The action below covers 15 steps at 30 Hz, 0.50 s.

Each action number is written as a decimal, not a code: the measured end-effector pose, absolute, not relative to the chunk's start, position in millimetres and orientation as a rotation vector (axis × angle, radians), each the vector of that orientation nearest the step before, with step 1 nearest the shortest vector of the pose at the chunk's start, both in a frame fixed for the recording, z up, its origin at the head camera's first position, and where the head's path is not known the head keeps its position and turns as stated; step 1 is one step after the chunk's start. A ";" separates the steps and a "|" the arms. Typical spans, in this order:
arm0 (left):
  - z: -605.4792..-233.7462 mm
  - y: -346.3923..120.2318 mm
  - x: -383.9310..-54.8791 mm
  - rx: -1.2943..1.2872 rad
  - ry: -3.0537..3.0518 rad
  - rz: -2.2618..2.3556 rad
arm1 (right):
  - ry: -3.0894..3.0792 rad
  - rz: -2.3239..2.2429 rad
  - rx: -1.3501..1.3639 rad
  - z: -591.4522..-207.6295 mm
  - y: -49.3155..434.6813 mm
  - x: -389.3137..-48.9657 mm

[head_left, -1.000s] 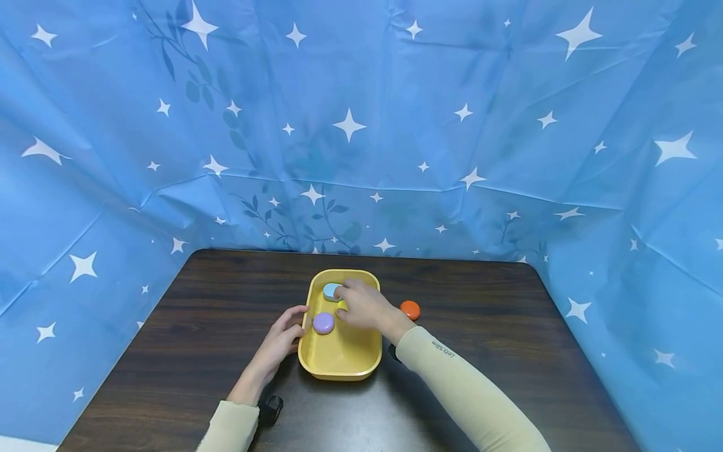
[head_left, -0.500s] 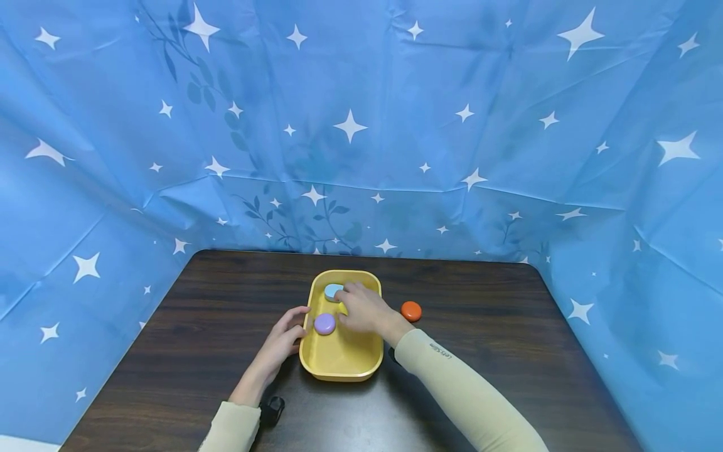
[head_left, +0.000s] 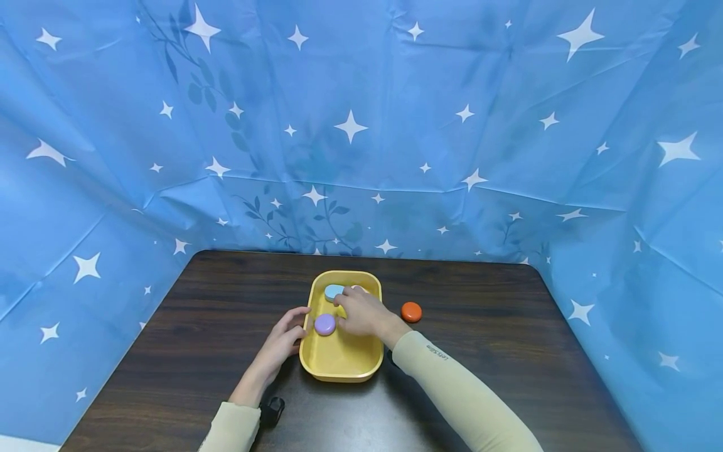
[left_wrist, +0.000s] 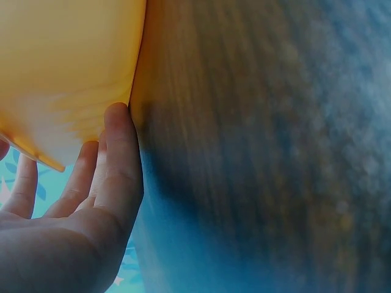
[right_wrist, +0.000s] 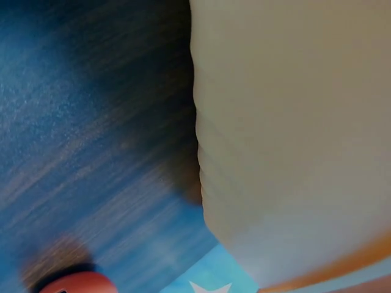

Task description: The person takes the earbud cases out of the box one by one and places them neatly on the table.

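Observation:
A yellow tray stands on the dark wooden table. Along its left side, my left hand touches the outer wall and rim with fairly straight fingers. My right hand reaches over the right side into the tray, its fingers bent around a yellow piece, mostly hidden under them. Just left of that hand lies a round purple piece on the tray floor. A light blue piece sits toward the far end. Behind the right knuckles a pale piece peeks out.
An orange-red round piece lies on the table, right of the tray and close to the right forearm. Blue cloth with white stars hangs behind and at both sides of the table.
My right hand has drawn slightly toward me inside the tray, and the yellow piece has shifted with it. A pale piece now shows behind it. The left hand stays at the tray's side.

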<state>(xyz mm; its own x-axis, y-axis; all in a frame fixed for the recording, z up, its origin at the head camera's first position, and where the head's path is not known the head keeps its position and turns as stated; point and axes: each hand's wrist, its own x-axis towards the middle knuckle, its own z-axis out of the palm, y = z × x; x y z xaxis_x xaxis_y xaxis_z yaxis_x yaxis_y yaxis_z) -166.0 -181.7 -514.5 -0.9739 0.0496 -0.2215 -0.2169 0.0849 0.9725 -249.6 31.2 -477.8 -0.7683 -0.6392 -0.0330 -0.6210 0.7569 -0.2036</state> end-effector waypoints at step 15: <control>-517.7 -181.8 -168.1 -0.195 2.159 1.992 | 2.823 -0.265 -1.028 -486.2 29.7 -249.6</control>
